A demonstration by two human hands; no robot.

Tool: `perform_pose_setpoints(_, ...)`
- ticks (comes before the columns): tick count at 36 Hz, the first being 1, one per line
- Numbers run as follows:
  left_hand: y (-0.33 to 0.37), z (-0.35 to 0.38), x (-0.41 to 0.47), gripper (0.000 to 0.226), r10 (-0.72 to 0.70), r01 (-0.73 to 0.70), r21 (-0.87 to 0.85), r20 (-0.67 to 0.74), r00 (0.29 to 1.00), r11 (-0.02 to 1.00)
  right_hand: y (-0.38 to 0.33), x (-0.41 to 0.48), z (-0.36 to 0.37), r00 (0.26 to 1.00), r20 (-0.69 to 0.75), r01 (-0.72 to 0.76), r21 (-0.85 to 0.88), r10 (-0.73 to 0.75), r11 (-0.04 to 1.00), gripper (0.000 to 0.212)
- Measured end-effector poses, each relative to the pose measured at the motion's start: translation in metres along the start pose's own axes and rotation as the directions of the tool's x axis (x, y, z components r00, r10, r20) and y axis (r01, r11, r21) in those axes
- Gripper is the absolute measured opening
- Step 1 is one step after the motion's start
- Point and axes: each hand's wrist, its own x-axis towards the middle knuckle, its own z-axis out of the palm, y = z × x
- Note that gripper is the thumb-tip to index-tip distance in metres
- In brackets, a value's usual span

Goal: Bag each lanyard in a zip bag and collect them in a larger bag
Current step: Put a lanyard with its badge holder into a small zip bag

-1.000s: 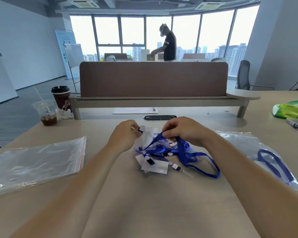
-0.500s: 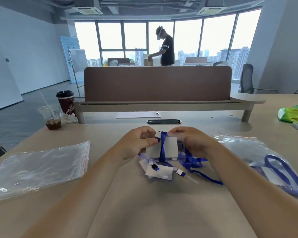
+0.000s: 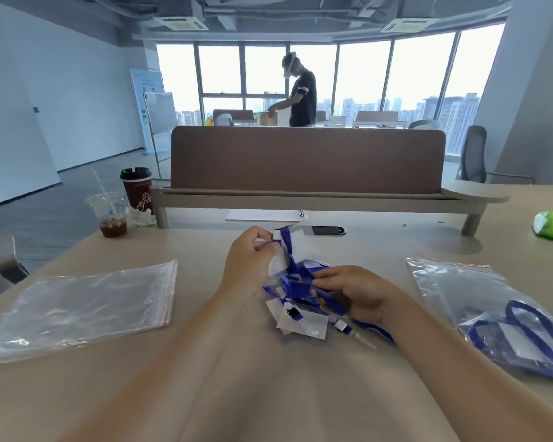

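The lanyard pile (image 3: 302, 323) lies on the desk (image 3: 268, 393) near you. Just beyond, your right hand (image 3: 359, 293) has its grip clamped on a blue strap (image 3: 332, 304); farther left, your left hand (image 3: 253, 260) pinches a raised lanyard's white end (image 3: 276, 235).

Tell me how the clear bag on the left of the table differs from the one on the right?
The left bag looks empty; the right bag holds a blue lanyard. The left bag's red zip strip runs down its right side, the right bag's along its far edge. Both are clear and lie untouched on the table.
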Motion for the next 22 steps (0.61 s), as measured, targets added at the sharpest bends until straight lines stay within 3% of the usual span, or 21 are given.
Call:
perform_pose_setpoints(3,-0.002,-0.001,-0.001,0.004,0.057,-0.053,0.077,-0.049,0.997,0.996,-0.005,-0.003,0.009,0.998,0.042,-0.041,-0.057,0.044,0.998,0.013)
perform_pose_setpoints(7,-0.004,-0.006,-0.007,0.008,0.134,-0.117,0.275,-0.043,0.99,0.954,-0.013,-0.006,0.023,1.0,-0.008,0.023,-0.344,-0.028,0.939,0.016)
perform_pose_setpoints(9,-0.007,-0.011,-0.009,0.009,0.144,-0.14,0.378,0.019,0.989,0.915,-0.018,-0.005,0.031,0.992,-0.022,0.09,-0.543,-0.122,0.835,0.018)
perform_pose_setpoints(12,-0.013,-0.022,-0.009,0.01,0.111,-0.151,0.43,0.118,0.987,0.89,-0.028,-0.003,0.046,0.938,0.036,0.23,-0.808,-0.344,0.543,0.008)
perform_pose_setpoints(18,-0.014,-0.054,-0.003,0.005,0.058,-0.167,0.475,0.235,0.97,0.864,-0.039,0.011,0.078,0.833,0.132,0.349,-0.879,-0.537,0.325,0.014)
perform_pose_setpoints(22,-0.014,-0.079,0.0,0.003,0.014,-0.172,0.497,0.306,0.952,0.851,-0.039,0.022,0.1,0.825,0.171,0.398,-0.853,-0.538,0.339,0.02)
